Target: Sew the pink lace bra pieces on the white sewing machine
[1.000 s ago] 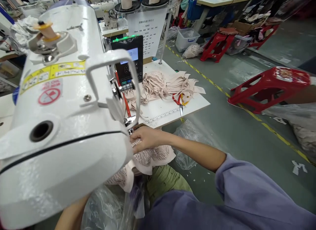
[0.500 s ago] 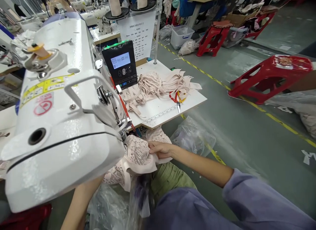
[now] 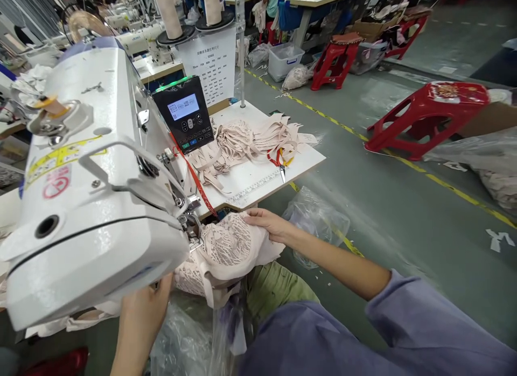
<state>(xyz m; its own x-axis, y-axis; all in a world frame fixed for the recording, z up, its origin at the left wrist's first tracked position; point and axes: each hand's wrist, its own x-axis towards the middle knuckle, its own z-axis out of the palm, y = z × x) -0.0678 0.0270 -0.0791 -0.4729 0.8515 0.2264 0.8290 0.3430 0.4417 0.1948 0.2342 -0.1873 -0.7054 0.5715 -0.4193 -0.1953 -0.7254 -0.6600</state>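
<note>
A pale pink lace bra lies under the needle end of the white sewing machine, its cups bulging toward me and its band hanging over my lap. My right hand pinches the bra's upper right edge between thumb and fingers. Down on the left, my left hand is beside the bra's left part, close under the machine head. Its fingertips are mostly hidden there, so their grip does not show. The metal presser foot is at the left cup's edge.
Beige straps are heaped on the white table, near red-and-yellow-handled snips and a printed ruler. A control panel stands beside the machine. Plastic bags lie below; a red stool is on the floor to the right.
My right hand has moved up along the bra's edge and its fingers are straighter. The bra is spread flatter by the presser foot. More of my left hand shows, and the view has shifted slightly.
</note>
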